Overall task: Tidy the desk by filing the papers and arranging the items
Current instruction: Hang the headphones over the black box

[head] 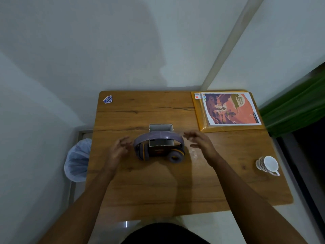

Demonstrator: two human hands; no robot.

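Writing is hard for us to read at this size: the blue and white sticker (107, 99) at the far left corner of the desk (158, 187) carries letters that stay blurred, and the dark front of the small open box (161, 148) shows only an orange mark. On the printed sheet (230, 108), an orange and purple picture with a dark title block and a dark strip along one edge, we see text but cannot make it out. This sheet lies on top of the yellow folder (197, 117) at the far right corner, beside some small coloured labels. In the middle of the desk we see the headphones (158, 135), purple-grey with orange trim, their band arched over the box and one ear cup at each side of it. Our left hand (118, 150) is just beside the left ear cup and our right hand (200, 143) near the right end of the band; both have loose, spread fingers and hold nothing, and we cannot tell if they touch. A white patterned cup (268, 165) stands well apart at the right edge. Below the left edge of the desk is a bin (77, 160) with a pale liner, and a green curtain (295, 103) hangs at the right.
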